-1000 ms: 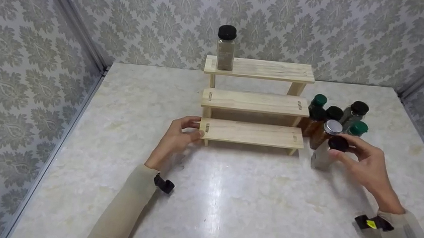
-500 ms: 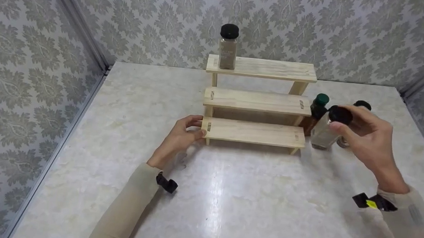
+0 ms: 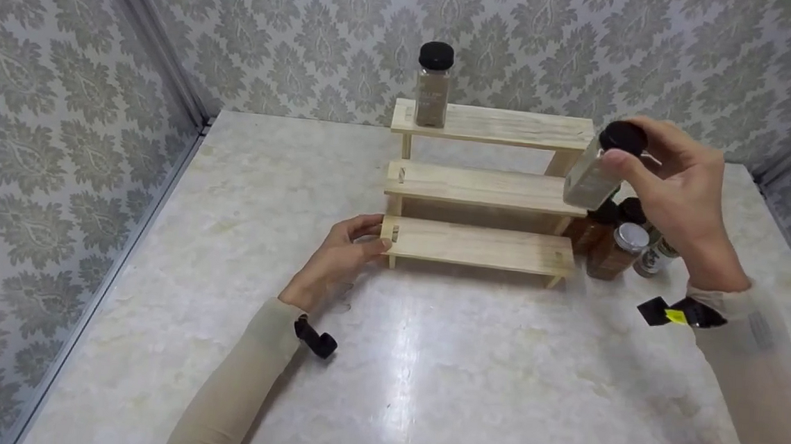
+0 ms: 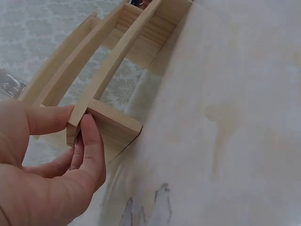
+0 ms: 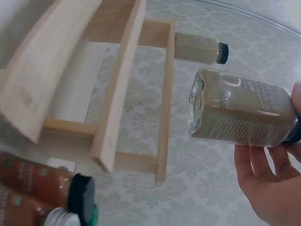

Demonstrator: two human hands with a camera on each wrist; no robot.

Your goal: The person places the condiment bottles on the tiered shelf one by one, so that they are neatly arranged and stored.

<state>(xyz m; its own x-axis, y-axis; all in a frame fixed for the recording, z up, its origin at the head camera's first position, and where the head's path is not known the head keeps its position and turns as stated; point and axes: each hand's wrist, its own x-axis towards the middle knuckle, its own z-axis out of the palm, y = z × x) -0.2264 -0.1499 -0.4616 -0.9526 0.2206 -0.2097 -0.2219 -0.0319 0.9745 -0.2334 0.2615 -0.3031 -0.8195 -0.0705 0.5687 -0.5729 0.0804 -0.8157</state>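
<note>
Wooden rack (image 3: 485, 185) seems barely begun: clustered jars (image 3: 612, 258) beside its right end look left to do, left hand (image 3: 338, 258) pinches its lowest board (image 3: 483, 247), right hand (image 3: 683, 193) grips a lifted jar (image 3: 591, 176), one shelved jar (image 3: 434, 92) stands on top

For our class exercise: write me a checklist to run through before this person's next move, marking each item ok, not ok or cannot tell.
1. Right hand grips the held jar near its lid: ok.
2. Held jar upright: not ok, it is tilted.
3. Left hand grips the end of the bottom shelf: ok.
4. Bare space on the top shelf: ok, bare wood shows beside the other jar.
5. Lid screwed tight: cannot tell.
</note>
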